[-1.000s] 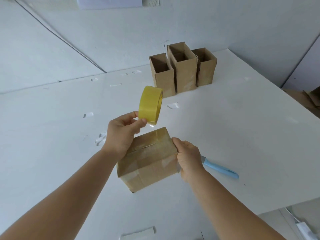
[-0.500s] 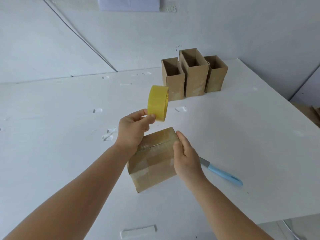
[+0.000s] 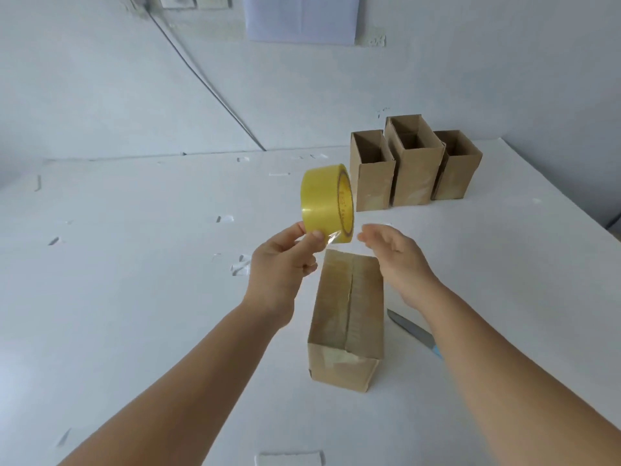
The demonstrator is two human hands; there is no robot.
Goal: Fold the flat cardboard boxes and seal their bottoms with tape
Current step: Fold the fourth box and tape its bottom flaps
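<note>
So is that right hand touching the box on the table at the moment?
Apart. The head view shows the right hand open and raised, white table visible between its fingers and the box.

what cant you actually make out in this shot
Head view only:
- knife: handle hidden behind the right forearm.
- box: underside hidden against the table.
- tape roll: label print too small to read.
- three open boxes: insides in shadow.

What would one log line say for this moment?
left hand: pinches tape roll | right hand: open, above taped box | knife: on table
</note>
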